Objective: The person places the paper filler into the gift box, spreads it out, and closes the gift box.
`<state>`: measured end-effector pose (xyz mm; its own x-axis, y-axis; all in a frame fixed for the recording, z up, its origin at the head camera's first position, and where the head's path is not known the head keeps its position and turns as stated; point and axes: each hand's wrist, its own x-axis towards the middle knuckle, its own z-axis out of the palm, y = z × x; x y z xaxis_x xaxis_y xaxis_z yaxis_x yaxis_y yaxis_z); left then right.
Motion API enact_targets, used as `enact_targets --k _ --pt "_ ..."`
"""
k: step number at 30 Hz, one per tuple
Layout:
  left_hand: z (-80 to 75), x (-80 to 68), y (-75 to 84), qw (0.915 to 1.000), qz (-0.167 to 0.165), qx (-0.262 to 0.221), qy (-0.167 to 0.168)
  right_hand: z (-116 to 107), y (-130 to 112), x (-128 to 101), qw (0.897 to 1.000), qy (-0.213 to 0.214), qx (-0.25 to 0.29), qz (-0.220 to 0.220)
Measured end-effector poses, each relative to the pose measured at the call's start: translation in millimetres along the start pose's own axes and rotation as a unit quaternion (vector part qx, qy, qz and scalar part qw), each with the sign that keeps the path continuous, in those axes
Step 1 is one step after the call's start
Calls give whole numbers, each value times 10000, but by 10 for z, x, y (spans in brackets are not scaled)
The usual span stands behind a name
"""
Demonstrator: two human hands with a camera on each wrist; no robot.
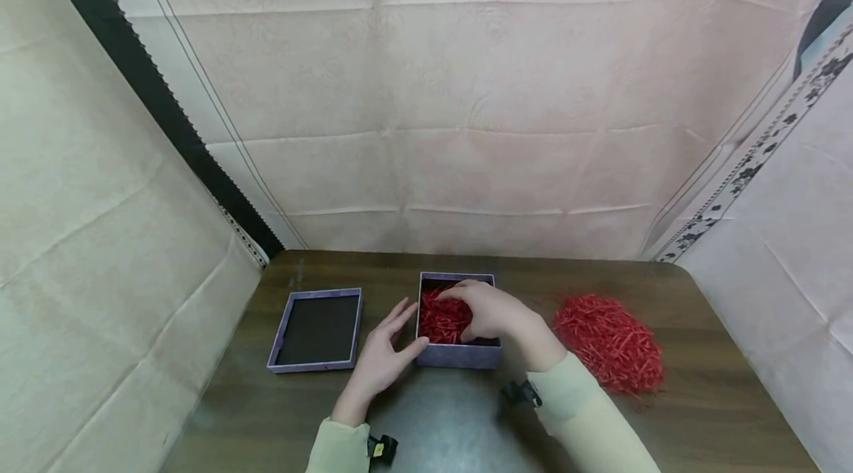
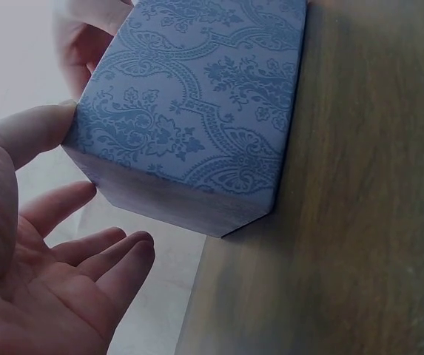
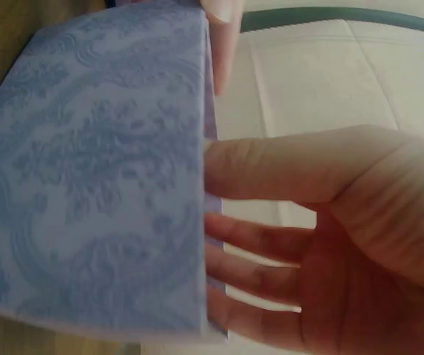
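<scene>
Right hand (image 1: pixel 489 312) presses straight fingers into red paper shreds (image 1: pixel 444 317) inside the purple box (image 1: pixel 458 354); left hand (image 1: pixel 383 351), relaxed and wide, touches the box's near-left corner on the tabletop (image 1: pixel 700 399).

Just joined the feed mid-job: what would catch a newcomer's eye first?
The red paper shred heaped on the table's right side, and more of it inside the open purple box at centre. The right hand reaches into that box while the left hand steadies its near corner.

One open purple box (image 1: pixel 458 354), one lid (image 1: pixel 317 330), two red shred heaps (image 1: pixel 608 340), two hands (image 1: pixel 380 354)
</scene>
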<state>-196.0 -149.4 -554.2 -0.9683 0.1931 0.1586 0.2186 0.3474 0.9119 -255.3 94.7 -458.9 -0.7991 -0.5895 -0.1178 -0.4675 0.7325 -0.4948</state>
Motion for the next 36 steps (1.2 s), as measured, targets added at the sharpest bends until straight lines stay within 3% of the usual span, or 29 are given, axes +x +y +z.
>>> enact_targets --k 8,17,27,32,36 --pt "21 10 10 10000 43 13 54 -39 204 -105 9961 590 567 -329" --pt "31 3 -31 9999 93 41 26 -14 416 -269 9840 1250 1047 -723" --pt "6 -30 -29 9998 172 29 135 60 680 -454 9670 1996 1551 -306" --pt "13 -42 -27 9999 122 49 105 70 901 -646 9647 2302 1272 -144" --pt "5 -36 -27 9998 148 106 90 34 1114 -839 9684 2323 900 79"
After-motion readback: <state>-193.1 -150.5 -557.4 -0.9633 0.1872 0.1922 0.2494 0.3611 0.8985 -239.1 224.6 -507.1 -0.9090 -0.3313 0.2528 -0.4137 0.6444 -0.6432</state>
